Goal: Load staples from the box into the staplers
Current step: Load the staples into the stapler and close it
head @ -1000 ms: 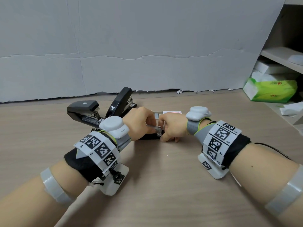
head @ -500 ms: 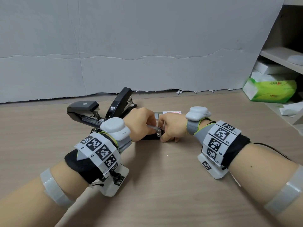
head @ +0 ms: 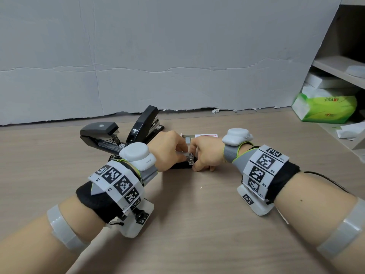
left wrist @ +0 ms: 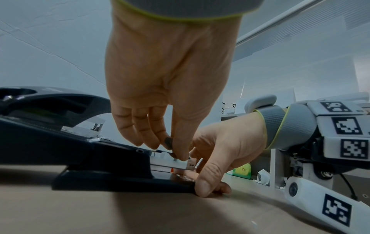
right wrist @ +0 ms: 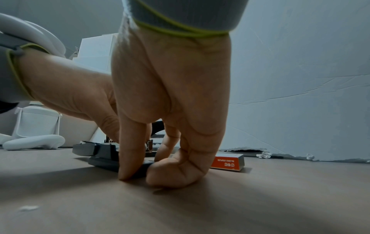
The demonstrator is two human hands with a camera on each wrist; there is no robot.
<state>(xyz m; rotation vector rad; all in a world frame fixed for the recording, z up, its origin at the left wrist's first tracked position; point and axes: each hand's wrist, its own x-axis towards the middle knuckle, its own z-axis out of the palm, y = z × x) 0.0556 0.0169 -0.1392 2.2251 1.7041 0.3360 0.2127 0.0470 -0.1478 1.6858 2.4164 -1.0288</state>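
Note:
A black stapler lies open on the wooden table, its metal magazine sticking out toward the right. My left hand pinches a silver staple strip between thumb and forefinger, right at the magazine's top. My right hand grips the front end of the stapler's base, thumb on the near side and fingers behind. The orange and white staple box lies just behind the hands.
Two more black staplers stand open at the back left, one low and one tipped up steeply. A grey paper wall closes off the back. Shelves with a green tissue pack are at the right.

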